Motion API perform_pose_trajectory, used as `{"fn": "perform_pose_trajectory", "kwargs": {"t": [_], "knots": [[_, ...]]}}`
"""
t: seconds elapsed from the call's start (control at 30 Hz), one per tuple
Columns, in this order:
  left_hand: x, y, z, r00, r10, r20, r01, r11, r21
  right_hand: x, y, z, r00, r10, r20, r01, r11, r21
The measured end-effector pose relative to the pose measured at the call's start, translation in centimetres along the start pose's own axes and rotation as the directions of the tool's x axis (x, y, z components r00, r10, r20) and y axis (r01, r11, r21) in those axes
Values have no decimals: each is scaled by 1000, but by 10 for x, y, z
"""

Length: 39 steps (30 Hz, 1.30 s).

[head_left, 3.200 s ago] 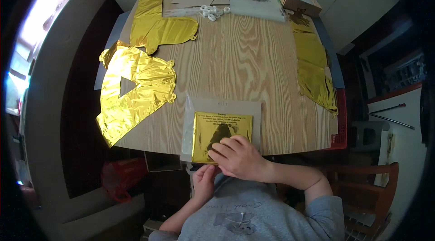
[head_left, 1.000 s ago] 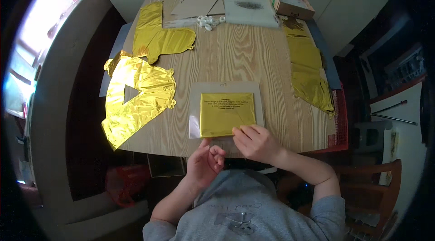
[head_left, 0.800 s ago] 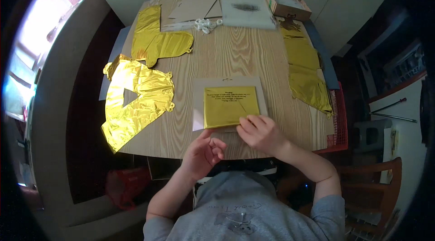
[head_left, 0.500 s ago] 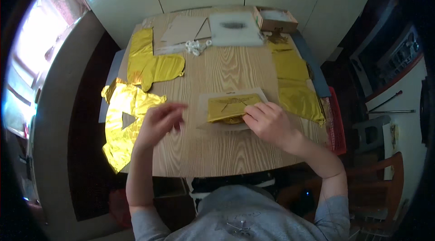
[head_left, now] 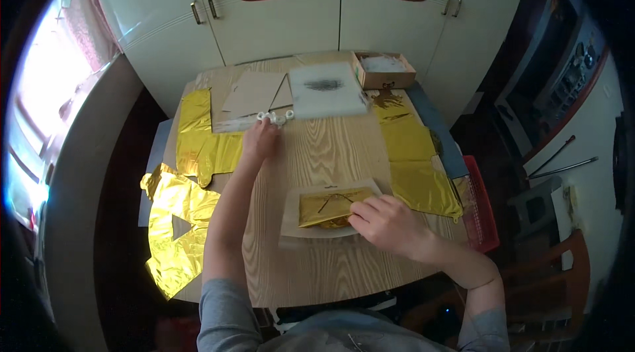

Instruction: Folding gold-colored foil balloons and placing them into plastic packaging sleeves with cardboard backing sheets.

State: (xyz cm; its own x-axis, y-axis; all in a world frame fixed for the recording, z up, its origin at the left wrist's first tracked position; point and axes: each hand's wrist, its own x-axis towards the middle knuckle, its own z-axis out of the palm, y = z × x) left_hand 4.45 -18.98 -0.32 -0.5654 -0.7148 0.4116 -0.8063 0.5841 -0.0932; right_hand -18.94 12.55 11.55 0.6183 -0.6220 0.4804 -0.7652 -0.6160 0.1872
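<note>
My right hand (head_left: 387, 223) pinches the right edge of a folded gold foil balloon (head_left: 324, 210) that lies on a pale, see-through bag or sheet (head_left: 291, 225). Thin dark lines cross the top of the folded foil. My left hand (head_left: 263, 140) is stretched forward to the small white ring-shaped rolls (head_left: 289, 114) near the far side of the table. Its fingertips reach the rolls, but blur hides whether they grip one. Flat gold foil balloons lie at the left: one with a bent shape (head_left: 195, 133) and a shiny one with a triangular hole (head_left: 165, 253).
Another flat gold foil piece (head_left: 417, 160) lies along the table's right side. At the back are a beige card (head_left: 254, 94), a white translucent sheet (head_left: 327, 104) with a dark smudge and an open cardboard box (head_left: 387, 79). A red basket (head_left: 486, 220) stands past the right edge.
My left hand has moved forward from above the table's near left to the white rolls. The view has tilted up. My right hand keeps its pinch on the folded foil.
</note>
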Motion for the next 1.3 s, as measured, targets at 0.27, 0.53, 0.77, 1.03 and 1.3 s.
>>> {"fn": "perform_pose_trajectory", "kwargs": {"t": [0.27,0.53,0.77,1.03,1.3], "knots": [[-56,31,-108,948,-237,-212,66,799,-598,-4,-1,6,999,21,26,-21,1000,22],[-142,124,-259,951,196,-240,-298,790,-536,7,-4,6,999,19,33,-22,994,103],[-146,150,-222,923,383,-35,-383,907,-173,5,-16,8,998,37,58,-43,994,100],[-174,168,-229,927,368,-76,-371,866,-336,-1,-22,6,993,54,101,-66,991,114],[-185,175,-213,878,466,112,-390,830,-398,-4,-33,9,991,41,124,-52,995,86]]}}
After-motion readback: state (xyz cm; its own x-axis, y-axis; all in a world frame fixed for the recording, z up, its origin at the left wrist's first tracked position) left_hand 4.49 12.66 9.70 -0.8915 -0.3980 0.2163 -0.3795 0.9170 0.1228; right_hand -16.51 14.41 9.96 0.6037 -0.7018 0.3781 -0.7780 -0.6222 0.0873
